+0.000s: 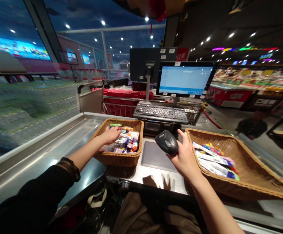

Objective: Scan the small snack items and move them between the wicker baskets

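My right hand (184,156) grips a black handheld barcode scanner (166,142), raised above the counter between two wicker baskets. Its handle is mostly hidden by my palm. My left hand (111,134) reaches over the far left side of the smaller wicker basket (119,159), fingers slightly bent and touching the goods. A mix of small colourful packages (129,141) fills that basket. To the right of my right hand, the larger wicker basket (251,157) has several long, narrow packs (214,159), apparently toothbrushes, lying at its left end.
A keyboard (159,112) and a lit monitor (184,79) stand behind the counter's grey flat plate (157,156). The metal counter (83,143) stretches left. Shopping carts with red contents (124,94) stand beyond; stacked bottled drinks (34,100) are at left. A person (252,123) is at far right.
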### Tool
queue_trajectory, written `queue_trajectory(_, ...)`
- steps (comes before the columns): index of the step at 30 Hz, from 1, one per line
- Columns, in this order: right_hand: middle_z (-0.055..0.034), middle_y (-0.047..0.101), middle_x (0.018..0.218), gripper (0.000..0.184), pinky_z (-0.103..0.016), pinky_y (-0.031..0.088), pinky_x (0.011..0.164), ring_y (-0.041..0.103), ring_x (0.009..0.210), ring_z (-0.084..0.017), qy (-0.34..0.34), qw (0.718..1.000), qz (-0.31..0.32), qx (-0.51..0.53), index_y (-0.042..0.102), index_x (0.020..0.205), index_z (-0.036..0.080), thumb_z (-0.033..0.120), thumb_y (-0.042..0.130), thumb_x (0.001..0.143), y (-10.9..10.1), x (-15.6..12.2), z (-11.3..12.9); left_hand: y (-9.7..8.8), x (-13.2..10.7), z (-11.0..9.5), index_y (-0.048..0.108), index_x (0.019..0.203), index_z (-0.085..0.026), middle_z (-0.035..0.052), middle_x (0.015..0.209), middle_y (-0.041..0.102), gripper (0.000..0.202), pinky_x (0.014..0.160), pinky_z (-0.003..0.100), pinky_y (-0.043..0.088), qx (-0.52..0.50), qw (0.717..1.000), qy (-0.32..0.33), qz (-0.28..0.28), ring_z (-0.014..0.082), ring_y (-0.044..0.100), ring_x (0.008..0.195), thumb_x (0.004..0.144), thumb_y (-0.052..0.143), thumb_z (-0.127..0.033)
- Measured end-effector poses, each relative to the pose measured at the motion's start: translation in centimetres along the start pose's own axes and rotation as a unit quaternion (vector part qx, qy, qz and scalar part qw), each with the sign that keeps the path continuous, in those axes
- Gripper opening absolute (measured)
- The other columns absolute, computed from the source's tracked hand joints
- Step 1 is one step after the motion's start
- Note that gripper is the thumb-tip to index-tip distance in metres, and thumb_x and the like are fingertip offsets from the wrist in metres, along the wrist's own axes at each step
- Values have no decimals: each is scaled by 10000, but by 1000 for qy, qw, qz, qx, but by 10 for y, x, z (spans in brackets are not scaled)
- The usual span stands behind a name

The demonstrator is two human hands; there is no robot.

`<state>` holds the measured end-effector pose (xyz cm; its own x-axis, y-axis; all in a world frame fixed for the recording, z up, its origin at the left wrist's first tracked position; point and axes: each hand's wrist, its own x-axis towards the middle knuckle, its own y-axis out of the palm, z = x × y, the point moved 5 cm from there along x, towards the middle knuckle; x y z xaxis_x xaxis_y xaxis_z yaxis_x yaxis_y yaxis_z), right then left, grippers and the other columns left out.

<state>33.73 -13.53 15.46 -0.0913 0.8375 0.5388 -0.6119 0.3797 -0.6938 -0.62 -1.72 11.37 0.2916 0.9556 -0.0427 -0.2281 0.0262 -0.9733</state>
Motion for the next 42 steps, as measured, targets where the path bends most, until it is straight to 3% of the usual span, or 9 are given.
queue_trajectory(4, -170, 346, 1553, 285, -712, 311, 1127, 278, 1489, -415, 0, 1000, -19, 12, 660, 1032, 203, 228, 590, 757, -5, -1, -2, -8, 5, -14, 606, 1225, -168, 203, 1285, 555, 354, 991, 553, 345, 15, 999, 8, -30, 354, 531, 1177, 1013, 399, -362)
queue_trajectory(9, -209, 323, 1562, 389, -739, 292, 1122, 224, 1504, -446, 12, 1000, 2, -7, 656, 1143, 174, 198, 591, 761, -6, -3, -3, -23, 4, -32, 629, 1147, -130, 191, 1199, 569, 354, 986, 540, 344, 34, 998, 23, -56, 348, 551, 1124, 1009, 415, -376)
queue_trajectory(14, -233, 310, 1566, 377, -754, 301, 1105, 228, 1493, -476, 17, 1000, 8, -10, 671, 1128, 144, 190, 596, 761, -7, -3, -5, -41, 1, -40, 619, 1147, -158, 137, 1137, 556, 364, 982, 487, 356, -35, 995, 2, -98, 293, 562, 1061, 1024, 386, -409)
queue_trajectory(19, -224, 310, 1561, 342, -752, 321, 1089, 257, 1479, -483, 1, 999, 28, -17, 678, 1083, 162, 222, 621, 750, -2, -3, -10, -35, 10, -57, 617, 1173, -191, 100, 1153, 574, 314, 985, 432, 368, -61, 994, 13, -90, 248, 573, 1039, 1020, 413, -375)
queue_trajectory(24, -210, 299, 1566, 338, -744, 283, 1117, 237, 1492, -467, 13, 1000, 22, -17, 665, 1090, 169, 209, 604, 760, -5, -5, -15, -14, 15, -58, 721, 999, -169, 137, 1136, 676, 188, 1053, 566, 330, 4, 998, 53, -26, 311, 597, 1108, 927, 555, -220)
queue_trajectory(28, -213, 303, 1566, 324, -752, 288, 1108, 219, 1493, -481, 21, 999, 21, -13, 670, 1066, 162, 198, 608, 750, -6, -6, -15, -5, 7, -42, 761, 849, -217, 90, 987, 765, 141, 1122, 730, 114, 59, 996, 56, -47, 328, 624, 1103, 867, 632, -166)
queue_trajectory(32, -221, 314, 1559, 338, -755, 322, 1078, 261, 1473, -490, 9, 999, 32, -10, 677, 1070, 165, 200, 630, 738, -4, -4, -11, -7, 1, -20, 749, 743, -222, 68, 871, 787, 131, 1091, 802, 1, 88, 993, 43, -73, 366, 617, 1160, 845, 680, -176)
queue_trajectory(37, -224, 325, 1559, 264, -737, 317, 1099, 290, 1468, -470, 21, 1000, 14, -8, 678, 997, 151, 163, 624, 738, -6, -1, -3, -44, 1, -5, 743, 827, -230, 60, 1087, 772, 147, 1060, 832, -87, 19, 978, 36, -206, 412, 370, 1439, 860, 643, -128)
queue_trajectory(42, -224, 324, 1563, 277, -726, 294, 1125, 224, 1498, -466, 12, 1000, 5, -6, 675, 1004, 146, 164, 632, 730, -11, 3, 1, -70, 7, -39, 714, 958, -229, 71, 1427, 604, 143, 1068, 856, -15, -41, 956, 62, -283, 403, 172, 1524, 874, 632, -148)
